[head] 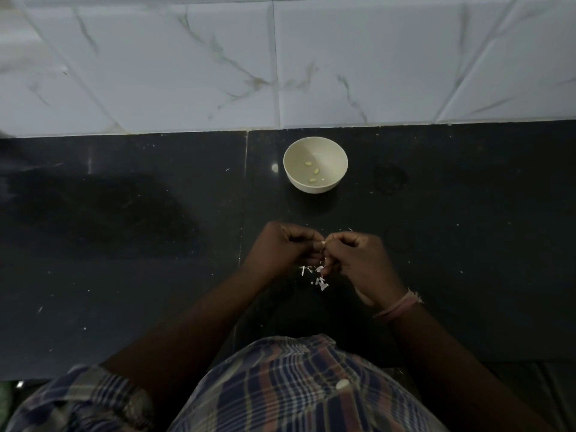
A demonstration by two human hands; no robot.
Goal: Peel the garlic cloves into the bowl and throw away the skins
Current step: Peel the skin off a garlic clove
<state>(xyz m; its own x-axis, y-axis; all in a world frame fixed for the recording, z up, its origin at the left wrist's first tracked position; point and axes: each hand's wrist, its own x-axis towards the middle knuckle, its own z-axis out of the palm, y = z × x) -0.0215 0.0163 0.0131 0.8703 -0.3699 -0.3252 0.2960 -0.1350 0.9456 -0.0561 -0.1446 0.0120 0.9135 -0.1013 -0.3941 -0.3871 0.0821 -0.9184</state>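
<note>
Garlic clove [324, 243]: small, pale, mostly hidden, pinched between both hands above the dark surface [124, 244]. Left hand [288, 244] and right hand [358, 255] meet fingertip to fingertip, fingers curled. White skins [319, 277] lie beneath. Bowl [315, 149] beyond holds peeled cloves [315, 171].

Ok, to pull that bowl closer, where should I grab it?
Pinch the near rim of the bowl, coming from above on the side facing the hands: thumb outside, fingers just inside. It stands upright and open, its rounded wall gives little purchase, and the peeled cloves lie low, clear of the rim.
</note>
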